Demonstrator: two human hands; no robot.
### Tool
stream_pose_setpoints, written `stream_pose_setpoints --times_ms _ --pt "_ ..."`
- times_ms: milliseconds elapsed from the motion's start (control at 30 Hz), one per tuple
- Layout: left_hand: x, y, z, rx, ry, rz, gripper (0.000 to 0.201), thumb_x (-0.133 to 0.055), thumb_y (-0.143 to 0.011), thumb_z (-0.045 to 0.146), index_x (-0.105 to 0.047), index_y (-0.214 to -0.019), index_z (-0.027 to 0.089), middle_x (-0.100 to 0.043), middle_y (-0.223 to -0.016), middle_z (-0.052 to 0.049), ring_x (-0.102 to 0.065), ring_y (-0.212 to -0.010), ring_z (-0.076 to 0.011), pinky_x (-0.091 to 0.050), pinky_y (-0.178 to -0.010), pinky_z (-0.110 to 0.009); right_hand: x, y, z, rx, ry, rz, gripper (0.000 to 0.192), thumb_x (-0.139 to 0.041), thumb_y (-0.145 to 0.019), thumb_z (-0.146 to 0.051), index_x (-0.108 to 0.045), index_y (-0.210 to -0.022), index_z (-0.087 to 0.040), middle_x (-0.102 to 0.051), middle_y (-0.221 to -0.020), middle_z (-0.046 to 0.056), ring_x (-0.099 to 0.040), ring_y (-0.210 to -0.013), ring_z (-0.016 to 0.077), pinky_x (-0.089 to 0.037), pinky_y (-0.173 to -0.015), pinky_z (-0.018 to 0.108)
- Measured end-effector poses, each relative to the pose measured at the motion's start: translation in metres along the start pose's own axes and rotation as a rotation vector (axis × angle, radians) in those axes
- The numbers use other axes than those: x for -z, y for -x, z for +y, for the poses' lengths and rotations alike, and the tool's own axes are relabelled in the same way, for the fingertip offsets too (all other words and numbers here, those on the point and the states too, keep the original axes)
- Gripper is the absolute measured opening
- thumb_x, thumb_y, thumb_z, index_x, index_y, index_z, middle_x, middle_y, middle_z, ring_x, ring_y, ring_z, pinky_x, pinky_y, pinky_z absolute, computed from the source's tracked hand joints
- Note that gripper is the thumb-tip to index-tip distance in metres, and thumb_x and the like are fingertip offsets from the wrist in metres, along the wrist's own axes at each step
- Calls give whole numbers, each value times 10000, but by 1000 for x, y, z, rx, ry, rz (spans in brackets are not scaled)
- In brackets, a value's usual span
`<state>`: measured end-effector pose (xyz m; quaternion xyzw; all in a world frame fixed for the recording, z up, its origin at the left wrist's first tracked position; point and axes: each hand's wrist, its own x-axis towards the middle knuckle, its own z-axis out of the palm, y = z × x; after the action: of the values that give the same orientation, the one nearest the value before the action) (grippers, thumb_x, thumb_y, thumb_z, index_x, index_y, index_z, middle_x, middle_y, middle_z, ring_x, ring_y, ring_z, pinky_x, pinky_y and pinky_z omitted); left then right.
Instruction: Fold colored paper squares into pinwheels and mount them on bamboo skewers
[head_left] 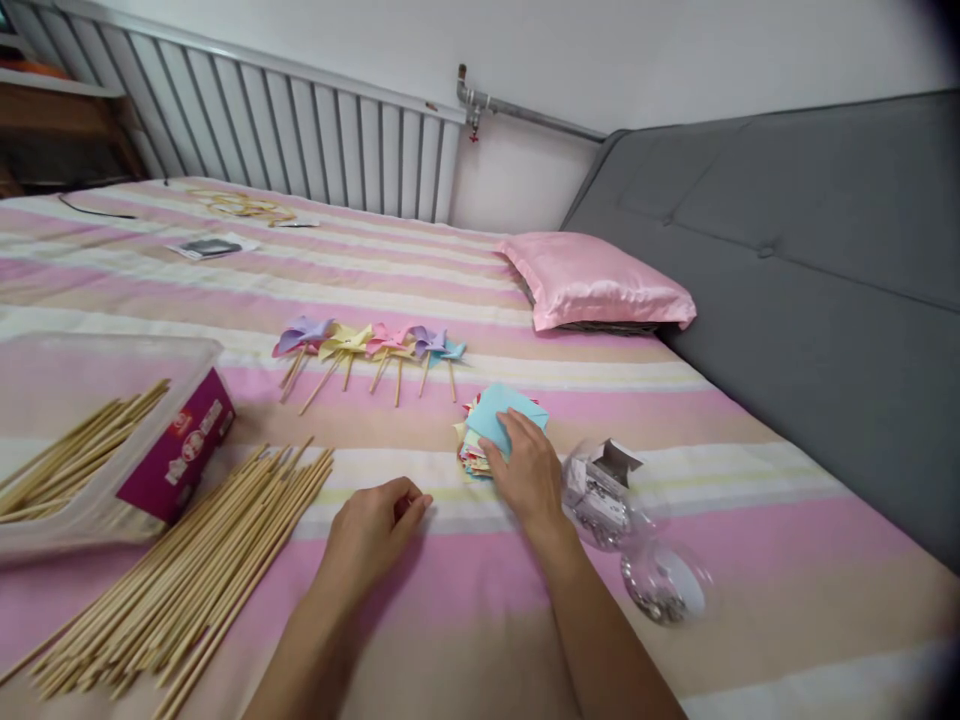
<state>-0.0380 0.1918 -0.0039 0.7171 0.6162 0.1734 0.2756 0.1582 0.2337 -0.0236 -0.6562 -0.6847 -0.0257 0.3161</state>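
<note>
Your right hand (525,465) lies flat on the stack of coloured paper squares (491,425) mid-bed, fingers spread over the blue top sheet, gripping nothing. Your left hand (371,530) rests loosely curled on the bedsheet (420,270), apparently empty. Pinch just one sheet at its corner; keep your forearm clear of the clear pin containers (600,495) beside it.

The right hand (525,470) is resting on the stack of coloured square paper sheets (495,425) lying on the striped bed (450,270). Just right of it is sitting a clear plastic container of small metal pins (600,490). Beyond it is lying a row of paper pinwheels on wooden sticks (367,350). The left hand (371,530) is lying to its left, with the loose pile of thin bamboo sticks (195,580) left of that.
</note>
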Motion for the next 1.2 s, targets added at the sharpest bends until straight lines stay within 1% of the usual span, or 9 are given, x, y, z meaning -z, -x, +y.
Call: stream_pose_setpoints --times_ms 167,367,467,567,833,933,1033,1100,1200 --pt "-2 -1 -1 -4 -1 -3 283 -408 -836 381 -590 -726 195 -636 -655 -21 -531 -600 -175 -290 -541 -255 -2 -1 1 -32 41 -73 440 -526 -839 -336 -575 -1191 -78 -561 -1261 153 -496 -1180 271 -369 -1010 382" --pt "-1 0 -4 5 2 4 278 -416 -831 384 -593 -727 197 -632 -649 -15 -534 -601 -175 -293 -542 -254 2 -3 -4 -38 65 -100 324 -417 -890 -189 -618 -1131 -108 -603 -1218 126 -532 -1151 221 -375 -974 318" --pt "-1 0 -5 2 12 16 274 -420 -829 382 -592 -722 197 -625 -637 -9 -532 -596 -172 -294 -539 -254 7 -3 -6 -126 55 -47 297 -404 -895 -183 -657 -1048 -153 -694 -1034 106 -626 -971 210 -427 -809 283" --pt "-2 -1 -4 -2 26 18 273 -426 -826 385 -592 -717 197 -620 -625 -4 -526 -584 -168 -294 -535 -253 13 -3 -5 -235 59 39 285 -416 -900 -238 -670 -1016 -185 -723 -851 90 -652 -758 215 -403 -661 278" --pt "0 0 -5 -27 131 37 297 -454 -815 420 -582 -683 188 -570 -562 17 -486 -525 -147 -293 -519 -250 25 -5 -2 -312 -119 369 336 -383 -903 -305 -659 -1010 -146 -715 -864 111 -648 -753 233 -415 -663 286" --pt "-1 1 -2 -15 300 50 338 -479 -807 463 -586 -667 174 -575 -563 7 -505 -537 -149 -330 -532 -253 36 -5 -7 -307 -297 488 353 -371 -904 -339 -632 -1005 -124 -700 -882 124 -650 -807 234 -450 -702 302" --pt "0 1 1 88 655 71 387 -511 -783 520 -631 -754 153 -670 -707 -48 -595 -646 -178 -423 -614 -275 49 -3 -16 -195 -496 497 307 -382 -897 -328 -610 -994 -147 -682 -966 118 -627 -937 233 -465 -811 345" --pt "4 2 4 183 956 60 437 -504 -786 543 -645 -902 146 -703 -891 -97 -638 -807 -207 -465 -726 -306 56 -1 -23 -35 -592 390 249 -401 -891 -302 -618 -938 -188 -679 -1012 94 -573 -1059 233 -441 -896 385" --pt "16 3 5 276 1352 -36 532 -414 -824 577 -608 -1050 136 -686 -1011 -131 -637 -923 -227 -474 -817 -347 58 2 -30 236 -679 82 188 -454 -864 -249 -639 -838 -229 -687 -1043 52 -480 -1185 224 -405 -966 424"
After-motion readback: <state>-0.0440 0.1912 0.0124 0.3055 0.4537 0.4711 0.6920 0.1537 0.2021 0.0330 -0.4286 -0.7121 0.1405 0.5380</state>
